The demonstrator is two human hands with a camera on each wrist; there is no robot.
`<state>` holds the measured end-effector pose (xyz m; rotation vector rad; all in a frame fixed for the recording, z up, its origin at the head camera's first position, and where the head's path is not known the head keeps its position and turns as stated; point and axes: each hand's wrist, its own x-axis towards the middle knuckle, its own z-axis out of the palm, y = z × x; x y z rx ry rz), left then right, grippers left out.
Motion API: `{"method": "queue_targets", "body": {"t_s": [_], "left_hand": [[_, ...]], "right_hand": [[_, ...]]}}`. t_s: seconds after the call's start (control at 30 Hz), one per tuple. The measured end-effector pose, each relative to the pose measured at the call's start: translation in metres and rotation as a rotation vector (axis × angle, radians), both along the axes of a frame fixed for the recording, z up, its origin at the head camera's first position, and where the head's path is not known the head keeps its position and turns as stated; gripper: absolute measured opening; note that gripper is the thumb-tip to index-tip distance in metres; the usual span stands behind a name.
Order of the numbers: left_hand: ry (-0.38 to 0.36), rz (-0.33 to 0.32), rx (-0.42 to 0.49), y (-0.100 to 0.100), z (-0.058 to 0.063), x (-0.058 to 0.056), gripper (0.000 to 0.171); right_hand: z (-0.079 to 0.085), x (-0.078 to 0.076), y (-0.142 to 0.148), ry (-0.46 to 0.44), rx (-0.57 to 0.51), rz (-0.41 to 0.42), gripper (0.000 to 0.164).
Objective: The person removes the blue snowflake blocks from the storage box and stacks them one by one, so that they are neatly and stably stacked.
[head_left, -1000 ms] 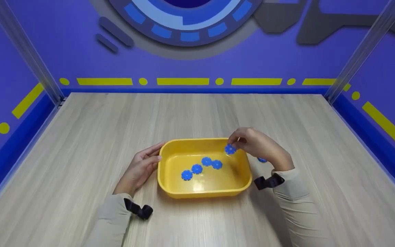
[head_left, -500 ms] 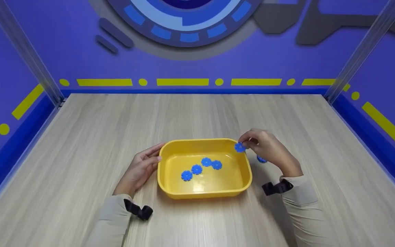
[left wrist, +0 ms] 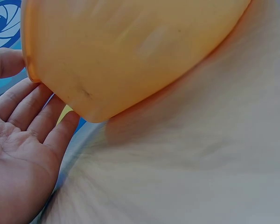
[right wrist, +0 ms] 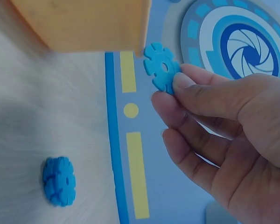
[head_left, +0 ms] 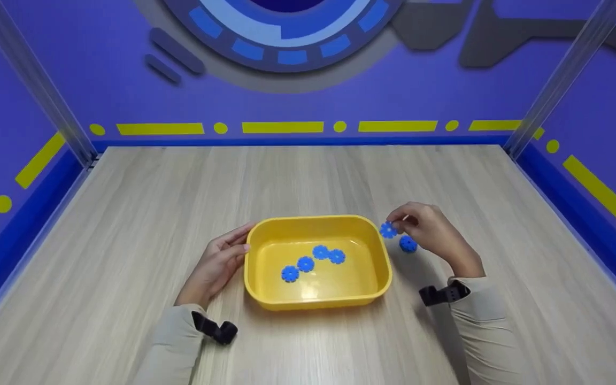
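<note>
Between the thumb and fingertips of my right hand (head_left: 431, 231) a blue notched plastic disc (right wrist: 161, 67) is pinched, held just outside the right rim of a yellow plastic bin (head_left: 318, 305). Below it on the table stands a small stack of like blue discs (right wrist: 59, 181), apart from the hand. My left hand (head_left: 218, 264) holds the bin's left side, thumb at the rim and fingers against the outer wall, as the left wrist view shows. Inside the bin lie several blue discs (head_left: 306, 264), flat on its floor.
The wooden table (head_left: 179, 187) extends around the bin. Blue-purple panels (head_left: 286, 101) with yellow marks enclose its back and sides. A black wrist camera (head_left: 215, 328) sits on the left sleeve, another wrist camera (head_left: 444, 293) on the right.
My right hand has moved right with the pinched disc, from over the bin to past its right rim. The stack on the table is now fully uncovered. My left hand stays put.
</note>
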<state>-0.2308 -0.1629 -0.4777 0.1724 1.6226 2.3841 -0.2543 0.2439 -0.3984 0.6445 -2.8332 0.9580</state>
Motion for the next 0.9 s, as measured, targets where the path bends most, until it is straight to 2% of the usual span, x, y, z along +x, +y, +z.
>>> {"method": "queue_targets", "body": {"t_s": [0.13, 0.4, 0.9], "left_hand": [[0.000, -0.006, -0.003, 0.000, 0.000, 0.001, 0.063], [-0.006, 0.008, 0.013, 0.000, 0.000, 0.001, 0.061], [0.009, 0.003, -0.014, 0.000, 0.000, 0.000, 0.061]], "right_hand": [[-0.005, -0.002, 0.006, -0.065, 0.008, -0.034, 0.014], [-0.015, -0.009, 0.020, -0.121, 0.029, -0.056, 0.014], [-0.022, -0.012, 0.038, -0.247, 0.068, -0.177, 0.016]]}}
